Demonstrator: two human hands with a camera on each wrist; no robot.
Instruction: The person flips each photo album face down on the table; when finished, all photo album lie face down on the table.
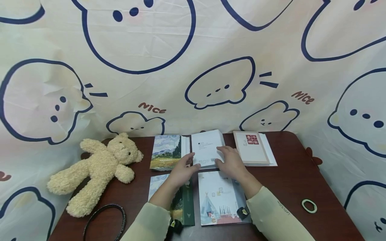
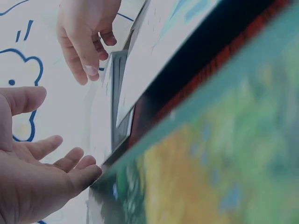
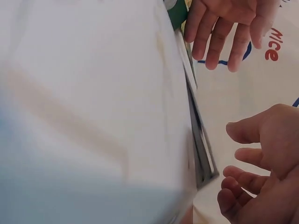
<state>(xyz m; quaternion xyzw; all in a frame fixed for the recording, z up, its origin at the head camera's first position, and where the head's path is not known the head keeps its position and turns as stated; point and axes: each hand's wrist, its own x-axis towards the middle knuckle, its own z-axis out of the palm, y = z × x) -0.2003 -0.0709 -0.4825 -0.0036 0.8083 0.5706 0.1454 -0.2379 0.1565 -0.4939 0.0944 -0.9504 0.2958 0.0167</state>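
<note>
The left hand (image 1: pixel 182 170) and right hand (image 1: pixel 231 163), fingers loosely spread and gripping nothing, flank the white book (image 1: pixel 205 147) near the table's (image 1: pixel 289 187) far edge; contact is unclear. A careless sideways push could jam it against the landscape-covered book (image 1: pixel 166 150). The forearms (image 1: pixel 252 186) converge forward.

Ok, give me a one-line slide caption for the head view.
Left hand and right hand flank the back row's middle book, with a teddy lying on the table's left side.
</note>
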